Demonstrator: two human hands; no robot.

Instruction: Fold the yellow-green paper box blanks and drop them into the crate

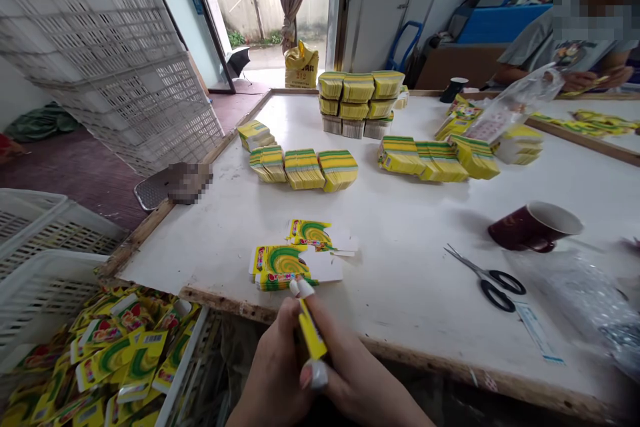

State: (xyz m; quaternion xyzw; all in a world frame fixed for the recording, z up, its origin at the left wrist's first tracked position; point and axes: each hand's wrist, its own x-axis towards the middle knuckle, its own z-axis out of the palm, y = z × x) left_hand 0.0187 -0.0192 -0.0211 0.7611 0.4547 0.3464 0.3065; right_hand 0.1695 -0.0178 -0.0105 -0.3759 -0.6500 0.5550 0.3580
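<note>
Both my hands meet at the table's near edge, pinching a thin yellow card (311,335) seen edge-on. My left hand (275,373) grips it from the left, my right hand (350,380) from the right, thumb on top. Just beyond them lies a small stack of flat yellow-green printed cards (277,265) on the white table (400,260). A second loose card (311,233) lies a little farther off.
Bundled stacks of the same cards (305,168) (361,101) (435,159) stand farther back. Black scissors (487,277) and a tipped maroon mug (535,225) lie at right. A white crate (100,360) of loose cards sits lower left. Another person (575,47) works at the far right.
</note>
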